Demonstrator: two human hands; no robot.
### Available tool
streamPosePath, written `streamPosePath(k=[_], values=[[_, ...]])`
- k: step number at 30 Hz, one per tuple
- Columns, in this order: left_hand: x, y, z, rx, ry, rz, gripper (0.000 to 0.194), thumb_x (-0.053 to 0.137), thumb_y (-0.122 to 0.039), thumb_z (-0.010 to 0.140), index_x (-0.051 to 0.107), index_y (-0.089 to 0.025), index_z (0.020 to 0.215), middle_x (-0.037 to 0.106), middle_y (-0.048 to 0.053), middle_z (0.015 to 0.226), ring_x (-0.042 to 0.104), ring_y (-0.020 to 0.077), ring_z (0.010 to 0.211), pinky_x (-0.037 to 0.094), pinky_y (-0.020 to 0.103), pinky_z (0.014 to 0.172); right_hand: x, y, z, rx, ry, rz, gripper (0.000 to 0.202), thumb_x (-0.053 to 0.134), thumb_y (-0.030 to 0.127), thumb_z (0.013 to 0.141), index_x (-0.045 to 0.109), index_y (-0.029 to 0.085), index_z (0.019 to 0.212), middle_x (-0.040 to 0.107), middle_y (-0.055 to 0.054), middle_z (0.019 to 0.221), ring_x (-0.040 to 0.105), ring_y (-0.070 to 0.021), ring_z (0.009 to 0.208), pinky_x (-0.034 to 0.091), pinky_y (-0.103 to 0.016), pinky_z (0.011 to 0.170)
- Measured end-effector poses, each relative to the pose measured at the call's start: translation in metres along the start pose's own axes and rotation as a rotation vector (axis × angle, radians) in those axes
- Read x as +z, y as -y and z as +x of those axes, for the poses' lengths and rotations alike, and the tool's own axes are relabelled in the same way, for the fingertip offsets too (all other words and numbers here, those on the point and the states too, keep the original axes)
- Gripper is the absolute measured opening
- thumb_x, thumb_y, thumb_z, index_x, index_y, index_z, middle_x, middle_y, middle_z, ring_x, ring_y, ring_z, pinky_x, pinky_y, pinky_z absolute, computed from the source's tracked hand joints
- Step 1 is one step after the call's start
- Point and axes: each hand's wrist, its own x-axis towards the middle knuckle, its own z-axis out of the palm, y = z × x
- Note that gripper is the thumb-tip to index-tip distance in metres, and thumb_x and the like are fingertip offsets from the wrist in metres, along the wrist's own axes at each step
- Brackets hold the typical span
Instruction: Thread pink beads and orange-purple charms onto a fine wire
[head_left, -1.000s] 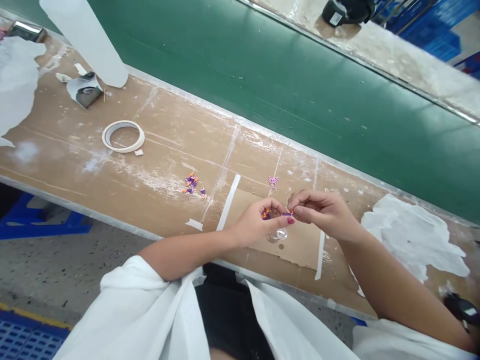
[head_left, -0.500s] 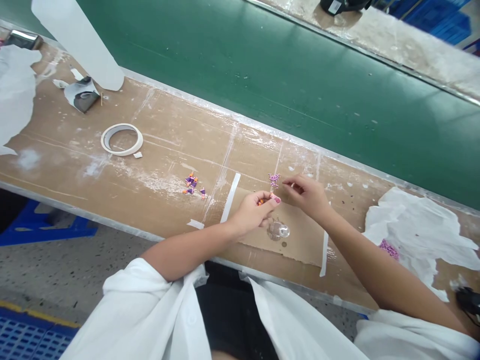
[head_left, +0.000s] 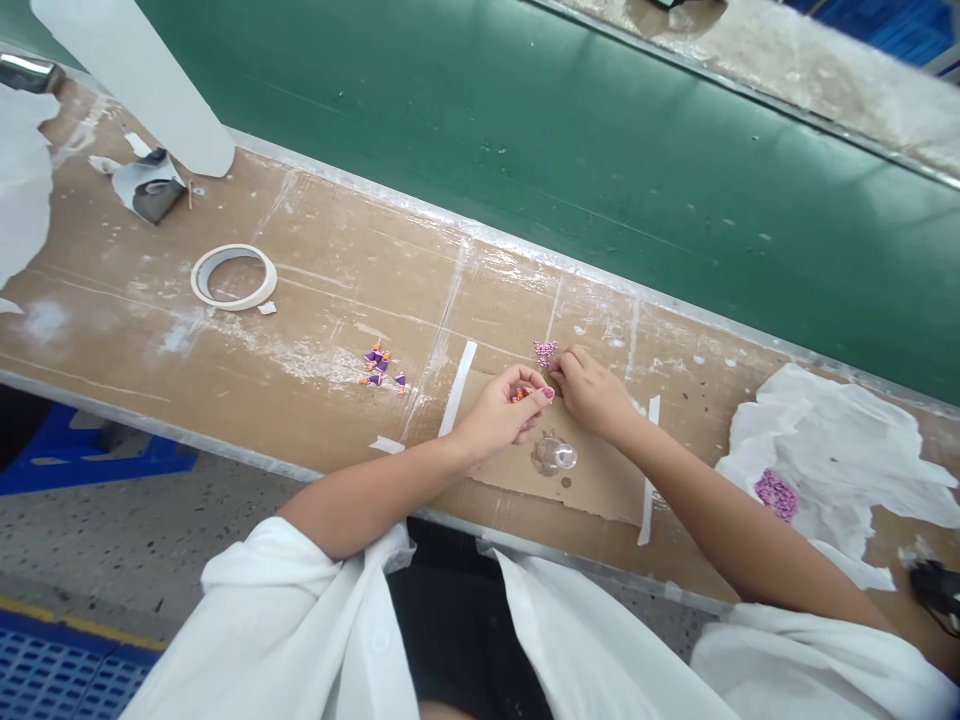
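"Since the work seems only partway along, where are the small orange-and-purple pieces (head_left: 376, 362)?"

"One loose group lies on the desk (head_left: 330, 240), left of centre in the frame. Others sit in the left hand (head_left: 504, 412), near the middle, its fingers curled around them."

"And the right hand (head_left: 594, 393)?"

"Its fingertips are drawn together just beside a little cluster of pink beads (head_left: 544, 352). Whether they pinch one, I can't tell."

"So what's done, what's left?"

"I'd judge that the pieces in the palm are in hand for working, and the loose group remains to be handled. A bigger pink pile (head_left: 777, 495) rests on crumpled white paper (head_left: 832, 425) at lower right. Below the hands, a clear glossy item (head_left: 562, 456) sits on the taped cardboard (head_left: 604, 485). I can't make out whether any piece is finished."
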Motion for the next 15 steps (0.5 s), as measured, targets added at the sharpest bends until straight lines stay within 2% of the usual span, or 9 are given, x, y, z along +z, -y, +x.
streamPosePath(k=[2,5,8,11,15], values=[[-0.001,0.0,0.001,-0.013,0.02,0.055,0.03,0.074,-0.032,0.078,0.047,-0.019,0.083,0.043,-0.01,0.056,0.031,0.0015,0.042,0.02,0.013,0.038,-0.008,0.005,-0.002,-0.019,-0.012,0.076,0.017,0.037,0.028,0.099,0.044,0.022,0.085,0.051,-0.007,0.083,0.053,-0.0228,0.074,0.041,-0.033,0.061],[-0.001,0.0,0.001,-0.027,0.025,0.136,0.027,0.071,-0.034,0.08,0.05,-0.018,0.082,0.048,-0.009,0.057,0.034,0.002,0.043,0.023,0.015,0.038,-0.026,0.022,-0.013,-0.001,0.008,0.446,0.019,0.039,0.035,0.105,0.044,0.023,0.091,0.046,-0.002,0.079,0.046,-0.0173,0.063,0.039,-0.029,0.056],[0.001,0.0,-0.002,-0.008,0.091,0.173,0.037,0.075,-0.044,0.074,0.052,-0.016,0.081,0.051,-0.008,0.059,0.036,0.0019,0.043,0.026,0.017,0.04,-0.04,0.044,-0.027,0.018,0.054,0.728,0.021,0.044,0.039,0.106,0.047,0.024,0.093,0.045,0.0,0.081,0.04,-0.0134,0.057,0.035,-0.026,0.051],[0.002,0.001,-0.004,0.025,0.179,0.216,0.048,0.078,-0.055,0.067,0.053,-0.015,0.079,0.052,-0.007,0.059,0.037,0.0018,0.042,0.027,0.019,0.041,-0.045,0.059,-0.037,-0.03,0.051,0.71,0.019,0.046,0.037,0.107,0.05,0.024,0.094,0.047,0.0,0.083,0.043,-0.0129,0.06,0.036,-0.025,0.052],[0.002,0.001,-0.005,0.039,0.2,0.279,0.051,0.078,-0.058,0.065,0.055,-0.014,0.077,0.052,-0.008,0.057,0.037,0.0019,0.042,0.027,0.02,0.042,-0.048,0.065,-0.044,-0.081,-0.006,0.603,0.016,0.045,0.031,0.107,0.051,0.023,0.095,0.049,-0.002,0.086,0.048,-0.0138,0.069,0.04,-0.025,0.057]])
